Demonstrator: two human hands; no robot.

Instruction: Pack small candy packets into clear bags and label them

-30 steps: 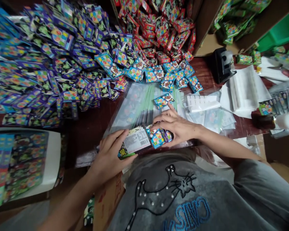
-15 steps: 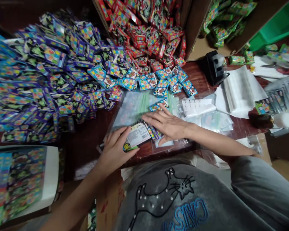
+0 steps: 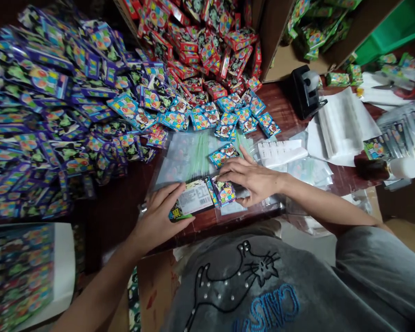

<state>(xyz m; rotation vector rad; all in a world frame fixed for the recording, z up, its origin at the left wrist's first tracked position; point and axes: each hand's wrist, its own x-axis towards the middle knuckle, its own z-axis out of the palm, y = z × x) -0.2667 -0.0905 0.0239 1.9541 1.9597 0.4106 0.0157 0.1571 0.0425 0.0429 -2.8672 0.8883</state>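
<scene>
My left hand [image 3: 162, 214] grips the left end of a flat black packet [image 3: 196, 198] between thumb and fingers; a white printed label with a barcode faces up. At its right end, my right hand [image 3: 252, 177] has its fingers bent over a small purple candy box [image 3: 224, 192], pressing it against a blue edge beside the packet. A blue candy box [image 3: 223, 155] lies just above the right hand's fingers. Beneath are clear plastic bags [image 3: 180, 150] with green strips. The right palm hides part of what lies under it.
Purple boxes [image 3: 65, 120] are heaped at left, red boxes [image 3: 207, 50] at the back, and several blue boxes [image 3: 204, 116] lie before them. A black tape dispenser [image 3: 306, 92], white paper sheets [image 3: 340, 124] and a white-capped bottle [image 3: 387, 168] stand right. A white tray [image 3: 64, 267] sits lower left.
My right hand has shifted slightly right, and its fingers have bent over the purple candy box, now more exposed. The blue box above shows more fully. My left hand keeps its grip on the packet.
</scene>
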